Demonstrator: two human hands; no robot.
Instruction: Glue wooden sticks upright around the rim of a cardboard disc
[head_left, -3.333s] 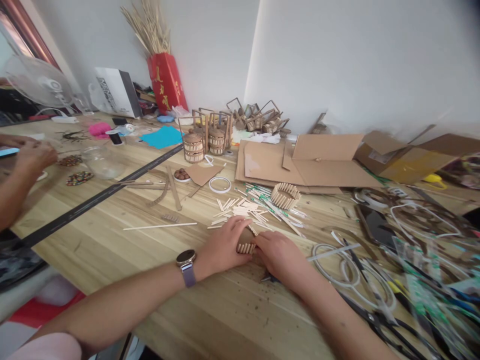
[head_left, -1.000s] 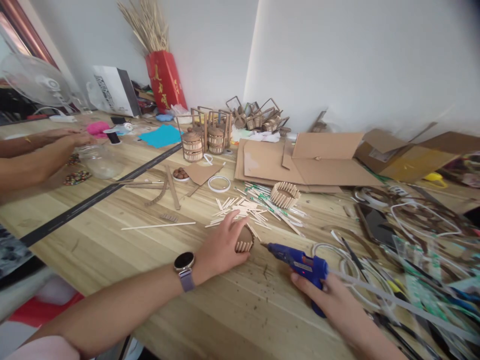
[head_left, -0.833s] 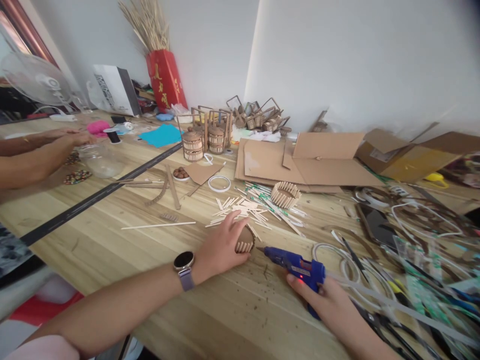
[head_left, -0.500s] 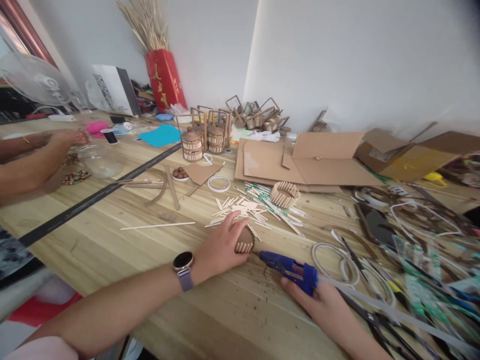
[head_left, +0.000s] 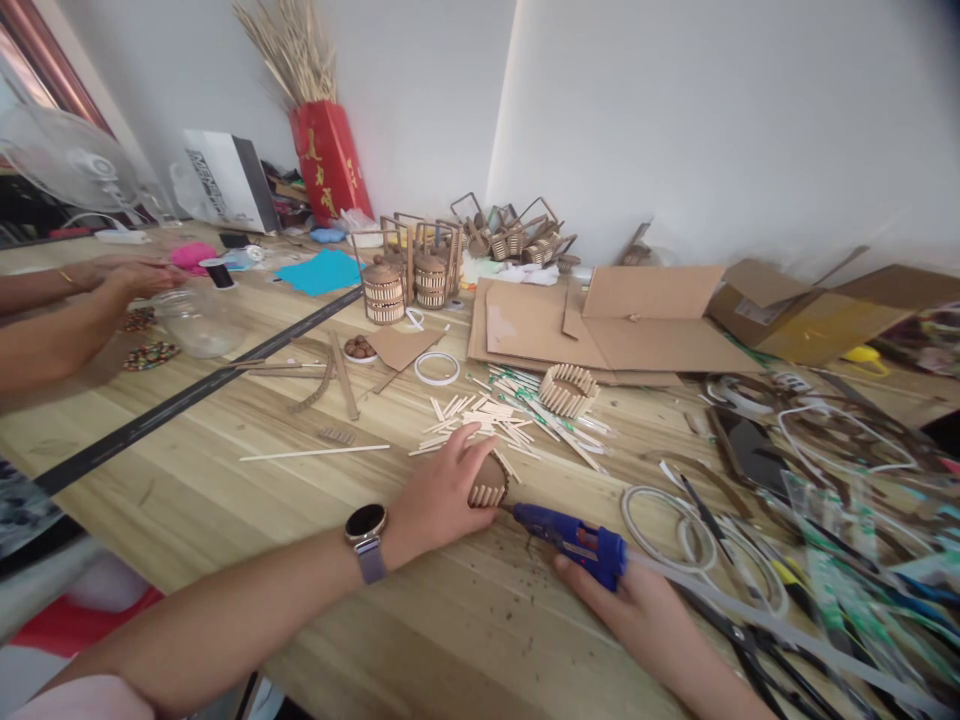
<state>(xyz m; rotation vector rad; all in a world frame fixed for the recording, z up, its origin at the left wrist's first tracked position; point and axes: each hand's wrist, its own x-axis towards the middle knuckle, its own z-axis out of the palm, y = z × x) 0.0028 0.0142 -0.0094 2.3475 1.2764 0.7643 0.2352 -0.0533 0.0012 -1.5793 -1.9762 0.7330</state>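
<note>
My left hand is closed round a small round brown base that has a row of short wooden sticks standing along its near edge. Part of this base is hidden behind my fingers. In my right hand is a blue hot glue gun; its nozzle tip points left, close to the base's near right side. Loose short sticks lie scattered just beyond my left hand. Farther right stands a ring of upright sticks.
Flattened cardboard lies at the back. Small lidded baskets stand behind a white tape roll. To the right are pliers-like black scissors, white coils and a phone. Another person's hands are at far left.
The glue gun and my right hand have shifted slightly left, towards the base. My left hand has stayed nearly still. The other person's hands have moved a little.
</note>
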